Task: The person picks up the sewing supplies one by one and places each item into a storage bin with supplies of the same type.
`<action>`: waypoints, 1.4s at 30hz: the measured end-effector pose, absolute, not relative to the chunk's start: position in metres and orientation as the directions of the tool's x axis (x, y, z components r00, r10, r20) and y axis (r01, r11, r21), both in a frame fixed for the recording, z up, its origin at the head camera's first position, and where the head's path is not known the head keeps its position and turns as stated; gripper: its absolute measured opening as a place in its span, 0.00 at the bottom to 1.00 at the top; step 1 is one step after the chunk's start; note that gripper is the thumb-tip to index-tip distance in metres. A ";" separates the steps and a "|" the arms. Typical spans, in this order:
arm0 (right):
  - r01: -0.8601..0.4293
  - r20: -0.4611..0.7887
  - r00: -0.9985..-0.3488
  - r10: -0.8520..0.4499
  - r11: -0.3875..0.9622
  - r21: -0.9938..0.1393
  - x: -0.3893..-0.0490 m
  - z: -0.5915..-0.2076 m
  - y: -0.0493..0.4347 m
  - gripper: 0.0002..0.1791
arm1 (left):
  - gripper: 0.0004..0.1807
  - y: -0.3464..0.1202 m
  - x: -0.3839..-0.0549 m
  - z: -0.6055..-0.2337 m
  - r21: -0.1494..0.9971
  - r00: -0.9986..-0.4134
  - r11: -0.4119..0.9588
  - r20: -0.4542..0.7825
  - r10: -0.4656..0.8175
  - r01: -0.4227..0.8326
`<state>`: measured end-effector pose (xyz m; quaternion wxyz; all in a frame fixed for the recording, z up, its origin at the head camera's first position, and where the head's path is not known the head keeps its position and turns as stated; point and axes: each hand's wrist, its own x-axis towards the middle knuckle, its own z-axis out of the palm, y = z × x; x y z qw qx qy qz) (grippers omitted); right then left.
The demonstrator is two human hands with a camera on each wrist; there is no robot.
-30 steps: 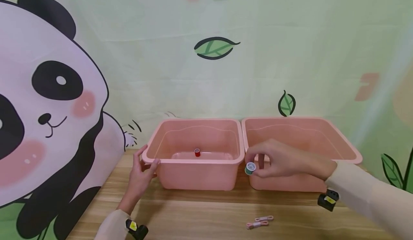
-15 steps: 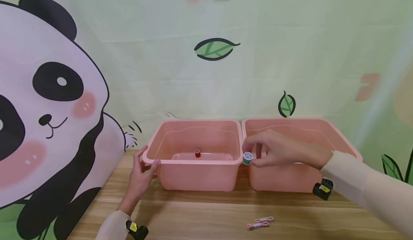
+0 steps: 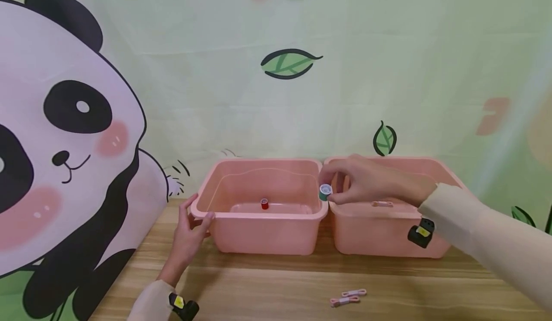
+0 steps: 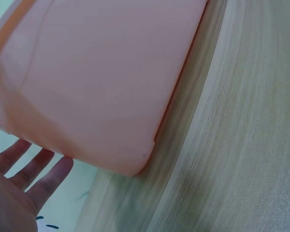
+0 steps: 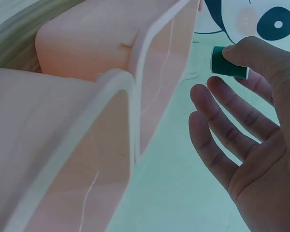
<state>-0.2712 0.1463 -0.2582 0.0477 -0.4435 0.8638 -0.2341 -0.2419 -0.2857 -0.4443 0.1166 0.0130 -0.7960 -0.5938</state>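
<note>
My right hand [image 3: 366,179] pinches a small green thread spool [image 3: 325,192] with white ends between thumb and index finger. It is held above the inner rims where the two bins meet; the other fingers are spread apart in the right wrist view. A red spool [image 3: 264,204] stands on the floor of the left pink bin [image 3: 267,235]. At that bin's near left corner my left hand [image 3: 188,242] holds the rim, its thumb on the front edge. Several of its fingers [image 4: 50,179] reach the bin's wall in the left wrist view.
The right pink bin [image 3: 388,237] stands beside the left one, partly hidden by my right arm. Inside it lies a pink tied cord [image 3: 382,204]. Two similar pink cords [image 3: 345,301] lie on the wooden table [image 3: 258,287] in front. A panda-print backdrop [image 3: 207,96] hangs behind.
My right hand has risen with the green spool and shifted slightly left, from in front of the bins to above their rims. The left hand has stayed on the bin's corner.
</note>
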 end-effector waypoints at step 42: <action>-0.662 0.090 -0.681 -0.727 0.558 -0.501 -0.338 -0.243 0.089 0.10 | 0.42 -0.285 -0.240 -0.443 0.947 -0.968 0.282 0.202 -0.151 0.154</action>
